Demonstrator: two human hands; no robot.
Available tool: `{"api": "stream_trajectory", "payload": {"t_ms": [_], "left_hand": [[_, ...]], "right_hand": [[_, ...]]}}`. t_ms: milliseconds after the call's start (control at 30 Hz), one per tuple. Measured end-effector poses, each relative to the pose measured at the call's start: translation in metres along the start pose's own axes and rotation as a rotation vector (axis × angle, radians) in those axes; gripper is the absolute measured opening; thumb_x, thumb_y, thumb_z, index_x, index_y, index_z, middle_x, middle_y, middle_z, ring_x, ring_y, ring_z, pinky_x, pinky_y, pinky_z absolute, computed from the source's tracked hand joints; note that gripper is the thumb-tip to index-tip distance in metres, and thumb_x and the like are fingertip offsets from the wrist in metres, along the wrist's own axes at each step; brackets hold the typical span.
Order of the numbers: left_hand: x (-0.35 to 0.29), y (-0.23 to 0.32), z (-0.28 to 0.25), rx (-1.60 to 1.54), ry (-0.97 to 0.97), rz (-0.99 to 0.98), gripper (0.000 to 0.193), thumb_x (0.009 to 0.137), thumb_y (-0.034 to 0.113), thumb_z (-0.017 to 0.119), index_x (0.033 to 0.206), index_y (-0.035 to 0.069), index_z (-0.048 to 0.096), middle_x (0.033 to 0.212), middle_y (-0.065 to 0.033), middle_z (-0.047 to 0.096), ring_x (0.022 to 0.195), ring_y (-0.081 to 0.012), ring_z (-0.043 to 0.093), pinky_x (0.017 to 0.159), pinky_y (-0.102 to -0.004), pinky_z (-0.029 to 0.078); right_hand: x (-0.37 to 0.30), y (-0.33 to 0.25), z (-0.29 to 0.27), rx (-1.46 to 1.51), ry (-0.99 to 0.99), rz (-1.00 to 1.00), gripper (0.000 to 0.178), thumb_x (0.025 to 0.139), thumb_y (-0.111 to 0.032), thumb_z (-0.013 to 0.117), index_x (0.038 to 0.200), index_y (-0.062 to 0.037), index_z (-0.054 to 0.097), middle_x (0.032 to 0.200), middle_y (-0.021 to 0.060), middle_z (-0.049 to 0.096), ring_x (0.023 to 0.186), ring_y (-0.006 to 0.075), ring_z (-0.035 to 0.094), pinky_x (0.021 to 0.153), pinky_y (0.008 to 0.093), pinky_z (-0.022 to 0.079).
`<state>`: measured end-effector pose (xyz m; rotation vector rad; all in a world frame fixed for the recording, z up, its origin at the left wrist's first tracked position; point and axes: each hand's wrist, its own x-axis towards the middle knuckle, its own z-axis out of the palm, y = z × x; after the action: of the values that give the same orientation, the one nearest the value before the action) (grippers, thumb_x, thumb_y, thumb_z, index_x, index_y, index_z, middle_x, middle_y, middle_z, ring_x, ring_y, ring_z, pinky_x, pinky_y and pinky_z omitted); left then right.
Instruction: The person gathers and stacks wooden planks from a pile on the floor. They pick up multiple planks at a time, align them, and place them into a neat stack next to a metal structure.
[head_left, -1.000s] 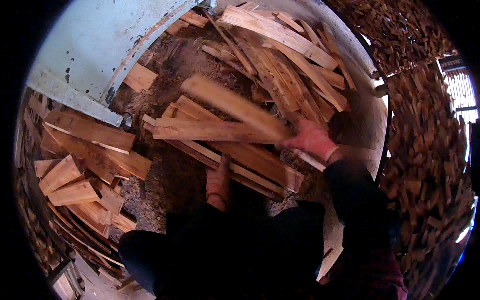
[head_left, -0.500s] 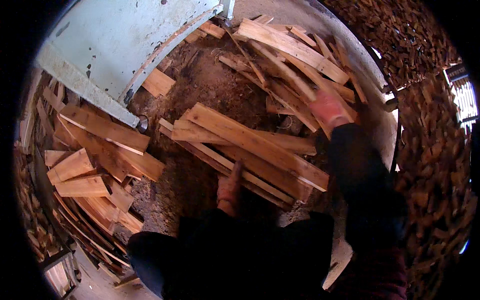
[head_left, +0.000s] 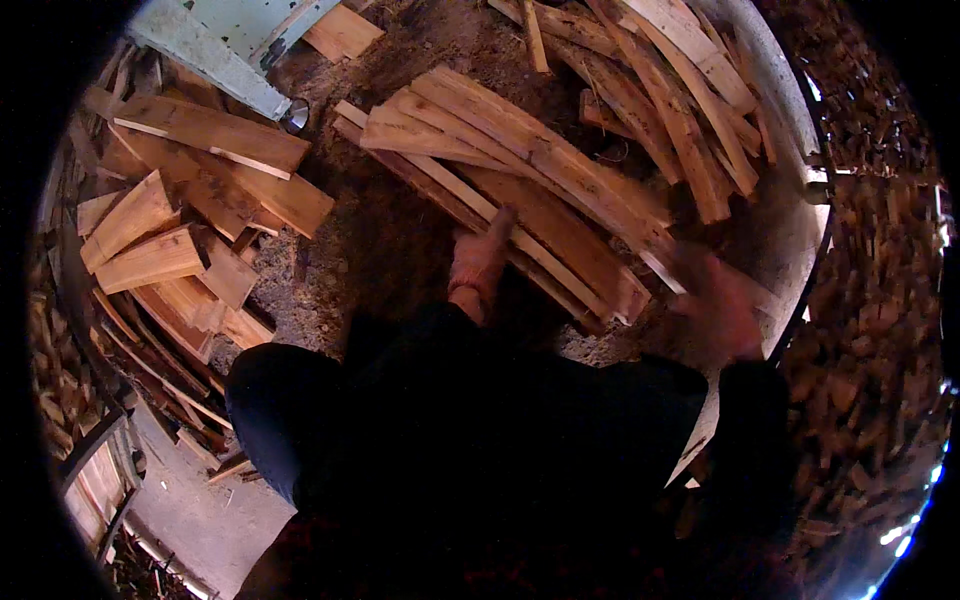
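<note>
Head view: left hand (head_left: pixel 478 262) flat, fingers apart, on planks (head_left: pixel 540 190); right hand (head_left: pixel 722 308) (blurred) unreadable.

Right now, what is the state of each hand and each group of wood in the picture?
Left hand: resting on the central bundle of long split wooden slats.
Right hand: blurred, at the bundle's end, grip unclear.
Bundle: lying flat on sawdust.
Short wooden blocks: piled loosely, untouched.

A loose heap of short split wood blocks (head_left: pixel 160 250) lies at the left. A pale green metal panel (head_left: pixel 215 50) crosses the top. Sawdust-strewn ground (head_left: pixel 380 230) shows between; stacked firewood (head_left: pixel 880 300), perhaps, fills the right.
</note>
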<state>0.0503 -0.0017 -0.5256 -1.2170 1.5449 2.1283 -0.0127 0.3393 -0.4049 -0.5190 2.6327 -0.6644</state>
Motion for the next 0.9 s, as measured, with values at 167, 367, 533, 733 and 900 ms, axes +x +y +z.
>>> {"api": "stream_trajectory", "payload": {"t_ms": [167, 367, 533, 733, 900], "left_hand": [[-0.008, 0.006, 0.007, -0.095, -0.075, 0.068, 0.084, 0.079, 0.048, 0.074, 0.135, -0.004, 0.042, 0.128, -0.017, 0.056, 0.115, -0.0295, 0.054, 0.099, -0.0372, 0.041], [0.008, -0.004, 0.007, -0.216, -0.048, 0.039, 0.079, 0.08, 0.042, 0.074, 0.136, -0.004, 0.042, 0.128, -0.0166, 0.056, 0.114, -0.0286, 0.054, 0.097, -0.0383, 0.043], [0.016, 0.001, 0.019, -0.146, 0.165, 0.228, 0.081, 0.075, 0.028, 0.081, 0.137, -0.004, 0.039, 0.129, -0.0193, 0.054, 0.118, -0.0308, 0.052, 0.101, -0.0389, 0.041], [0.008, 0.019, 0.028, -0.163, 0.302, 0.131, 0.098, 0.071, 0.027, 0.085, 0.142, -0.007, 0.025, 0.138, -0.0233, 0.047, 0.124, -0.0352, 0.048, 0.105, -0.0412, 0.04], [0.022, 0.012, 0.032, -0.083, 0.203, 0.039, 0.102, 0.072, 0.033, 0.083, 0.144, -0.006, 0.023, 0.14, -0.0241, 0.045, 0.127, -0.0351, 0.047, 0.105, -0.0402, 0.04]], "right_hand": [[0.139, -0.045, 0.015, 0.029, -0.07, -0.018, 0.061, 0.085, -0.038, 0.069, 0.135, -0.0066, 0.051, 0.131, 0.017, 0.058, 0.122, 0.0313, 0.054, 0.105, 0.0404, 0.041], [0.205, -0.008, 0.086, -0.234, -0.207, 0.05, 0.079, 0.086, -0.072, 0.043, 0.115, -0.0006, 0.063, 0.11, 0.0244, 0.065, 0.103, 0.0426, 0.061, 0.089, 0.0477, 0.048], [0.156, -0.056, 0.052, -0.22, -0.321, 0.16, 0.082, 0.08, -0.072, 0.052, 0.113, 0.0014, 0.063, 0.113, 0.0281, 0.062, 0.109, 0.0434, 0.059, 0.09, 0.0495, 0.048], [0.187, -0.009, 0.001, -0.684, 0.345, 0.229, 0.099, 0.072, -0.059, 0.071, 0.146, -0.0062, 0.032, 0.145, 0.0277, 0.035, 0.131, 0.0474, 0.036, 0.1, 0.0517, 0.044], [0.206, 0.013, -0.034, -0.412, 0.218, 0.588, 0.108, 0.067, -0.056, 0.077, 0.148, -0.0074, 0.024, 0.129, 0.0262, 0.055, 0.115, 0.0421, 0.057, 0.096, 0.0484, 0.048]]}}
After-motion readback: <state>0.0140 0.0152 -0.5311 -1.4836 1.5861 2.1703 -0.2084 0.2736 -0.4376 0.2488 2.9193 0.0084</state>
